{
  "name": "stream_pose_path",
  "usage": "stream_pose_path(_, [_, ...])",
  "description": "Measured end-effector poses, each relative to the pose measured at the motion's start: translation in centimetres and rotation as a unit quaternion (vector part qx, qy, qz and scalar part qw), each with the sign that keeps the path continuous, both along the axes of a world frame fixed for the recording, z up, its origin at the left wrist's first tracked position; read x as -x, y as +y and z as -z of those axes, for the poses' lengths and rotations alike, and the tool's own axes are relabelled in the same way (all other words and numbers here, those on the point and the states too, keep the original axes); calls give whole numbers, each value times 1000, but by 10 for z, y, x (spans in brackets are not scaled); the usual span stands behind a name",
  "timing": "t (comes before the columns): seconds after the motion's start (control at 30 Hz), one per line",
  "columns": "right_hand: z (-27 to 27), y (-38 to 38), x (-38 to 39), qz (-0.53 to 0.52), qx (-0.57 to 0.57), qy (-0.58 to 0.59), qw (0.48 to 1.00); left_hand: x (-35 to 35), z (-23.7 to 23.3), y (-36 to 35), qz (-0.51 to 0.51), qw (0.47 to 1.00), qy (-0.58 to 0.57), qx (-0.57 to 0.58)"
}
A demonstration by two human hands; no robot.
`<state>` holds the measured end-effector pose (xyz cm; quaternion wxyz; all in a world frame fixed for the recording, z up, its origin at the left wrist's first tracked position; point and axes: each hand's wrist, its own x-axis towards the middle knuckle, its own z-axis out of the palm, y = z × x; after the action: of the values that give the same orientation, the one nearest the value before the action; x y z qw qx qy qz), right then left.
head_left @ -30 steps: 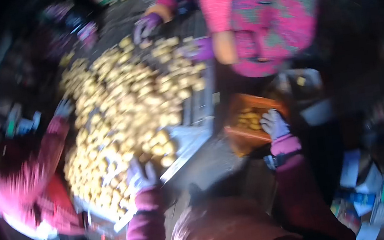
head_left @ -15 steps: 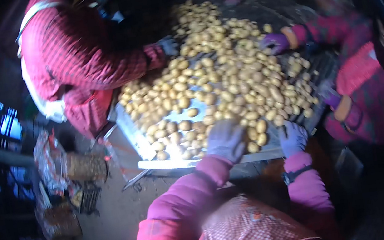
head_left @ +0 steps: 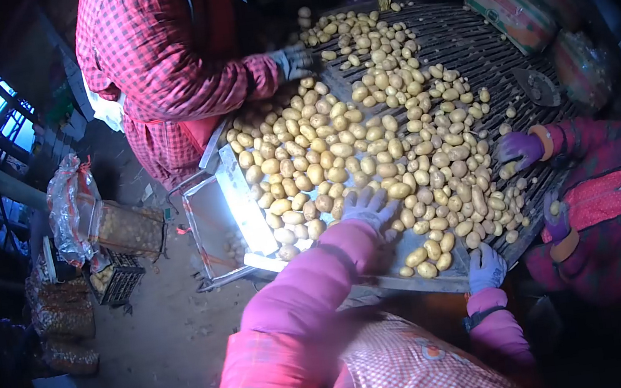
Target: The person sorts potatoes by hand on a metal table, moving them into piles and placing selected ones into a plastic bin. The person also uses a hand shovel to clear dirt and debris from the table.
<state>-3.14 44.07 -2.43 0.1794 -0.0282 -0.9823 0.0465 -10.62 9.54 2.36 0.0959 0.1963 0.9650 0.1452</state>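
My left hand (head_left: 369,210), in a grey-lavender glove, lies palm down with fingers spread on the potatoes (head_left: 340,150) near the table's front side. My right hand (head_left: 485,268), gloved alike, rests at the front rim of the sorting table (head_left: 414,282), its fingers extended over the edge beside a few potatoes. It holds nothing that I can see. Yellow potatoes of mixed sizes cover much of the tabletop, and a bare metal patch shows to the right of my left forearm.
On the left, a co-worker's gloved hand (head_left: 293,63) reaches the potatoes. At right, another person's purple glove (head_left: 520,149) touches the slatted grate (head_left: 454,40). A framed opening (head_left: 210,226) adjoins the table's left side. Cardboard boxes (head_left: 511,10) stand behind; a crate (head_left: 116,280) sits on the floor.
My left hand has moved farther from the front rim, across the potatoes. My right hand stays at the rim. The right co-worker's purple glove has drawn back toward their body. The camera view has shifted.
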Motion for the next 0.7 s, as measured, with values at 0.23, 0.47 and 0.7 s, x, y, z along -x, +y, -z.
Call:
stream_pose_path(0.23, [-11, -5, 0, -6, 16, -9, 1000, -111, -26, -75, 48, 975, 174, -132])
stream_pose_path(0.47, [-7, -2, 2, 14, -6, -50, 999, -136, 13, -121, -56, 986, 131, -88])
stream_pose_path(0.7, [-20, -61, -14, -42, 87, -42, 994, -111, 27, -125, -28, 982, 145, -120])
